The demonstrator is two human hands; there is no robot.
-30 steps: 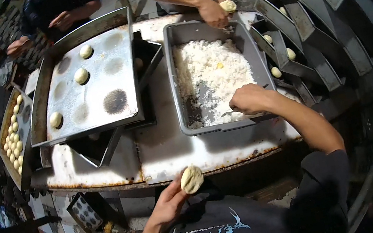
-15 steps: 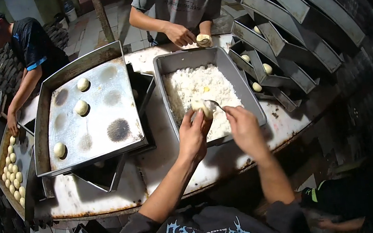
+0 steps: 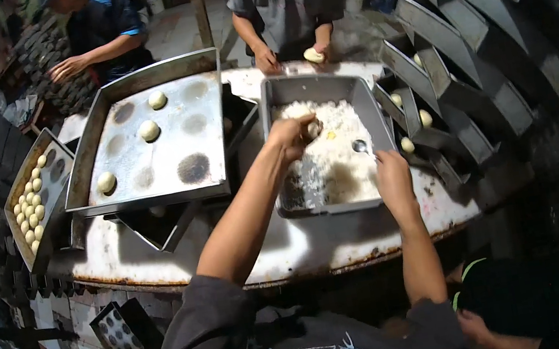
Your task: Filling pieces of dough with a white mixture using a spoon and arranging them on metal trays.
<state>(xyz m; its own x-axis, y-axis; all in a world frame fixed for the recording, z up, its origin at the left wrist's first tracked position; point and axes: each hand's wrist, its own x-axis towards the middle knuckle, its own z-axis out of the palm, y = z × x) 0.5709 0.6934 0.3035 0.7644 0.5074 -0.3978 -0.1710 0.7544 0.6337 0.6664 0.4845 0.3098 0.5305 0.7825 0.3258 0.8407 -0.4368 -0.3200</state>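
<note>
Both hands shifted apart since half a second ago: left hand now over the deep grey metal tub of white shredded filling, grip clenched on a pale dough piece. Right hand, nearer the tub's front rim, pinches a small metal spoon dipped in filling just beyond it.

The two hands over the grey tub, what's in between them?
In the head view, white shredded filling in the grey tub lies between the left hand and right hand, which holds a spoon.
</note>
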